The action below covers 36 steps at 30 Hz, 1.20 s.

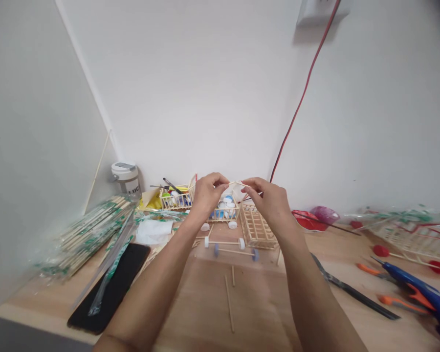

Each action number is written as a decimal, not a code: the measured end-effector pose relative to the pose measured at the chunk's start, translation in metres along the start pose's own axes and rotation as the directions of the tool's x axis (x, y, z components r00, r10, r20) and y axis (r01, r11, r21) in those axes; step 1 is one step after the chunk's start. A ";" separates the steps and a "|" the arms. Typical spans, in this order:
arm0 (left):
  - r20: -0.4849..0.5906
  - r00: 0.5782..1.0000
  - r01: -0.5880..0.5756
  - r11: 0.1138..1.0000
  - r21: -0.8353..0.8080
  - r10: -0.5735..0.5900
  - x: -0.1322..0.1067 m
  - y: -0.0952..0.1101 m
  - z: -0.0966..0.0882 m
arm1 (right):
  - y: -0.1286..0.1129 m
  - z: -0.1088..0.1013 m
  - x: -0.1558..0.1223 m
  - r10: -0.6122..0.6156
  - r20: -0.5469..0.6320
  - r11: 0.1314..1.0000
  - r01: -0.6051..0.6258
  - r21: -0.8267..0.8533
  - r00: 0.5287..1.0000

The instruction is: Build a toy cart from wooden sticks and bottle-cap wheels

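Observation:
Above the back of the table, my left hand (209,191) and my right hand (268,196) pinch the two ends of a short wooden stick (236,183). The stick looks slightly bent in the middle. Below the hands stand a stick-built cart (223,213) with bottle caps in it and a stick frame (258,226). Two axles lie in front: one with white wheels (224,243), the other with bluish wheels (236,252). Nearer to me, a long stick (229,304) and a short stick (233,276) rest on the wooden table (198,313).
At left are bagged sticks (95,230), a black phone (110,288) and a white-lidded jar (126,177). Pliers (355,291), a blue glue gun (410,281) and red wheels (381,251) lie at right. A red cable (308,83) runs down the wall.

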<state>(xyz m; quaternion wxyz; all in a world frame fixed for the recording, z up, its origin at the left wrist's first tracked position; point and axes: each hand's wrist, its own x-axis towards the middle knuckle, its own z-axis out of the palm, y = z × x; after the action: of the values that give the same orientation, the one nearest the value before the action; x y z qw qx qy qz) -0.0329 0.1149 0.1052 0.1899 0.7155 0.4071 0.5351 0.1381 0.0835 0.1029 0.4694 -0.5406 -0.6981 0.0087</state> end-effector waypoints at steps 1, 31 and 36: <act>0.000 1.000 0.005 1.000 -0.001 -0.005 0.000 0.000 0.000 | 0.000 0.000 0.000 -0.003 -0.005 1.000 0.003 -0.006 1.000; 0.041 0.998 -0.034 0.992 -0.124 0.040 -0.082 -0.023 0.010 | 0.012 0.007 -0.082 -0.054 0.091 0.998 0.055 -0.008 0.994; 0.076 0.997 0.022 0.990 -0.136 -0.012 -0.095 -0.039 0.019 | 0.026 0.017 -0.093 -0.048 0.111 0.998 0.051 -0.028 0.993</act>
<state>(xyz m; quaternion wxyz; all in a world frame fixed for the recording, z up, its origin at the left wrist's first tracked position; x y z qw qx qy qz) -0.0396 0.0673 0.0128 0.2583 0.7169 0.3680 0.5328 0.1438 0.0320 0.0200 0.4217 -0.5290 -0.7362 0.0160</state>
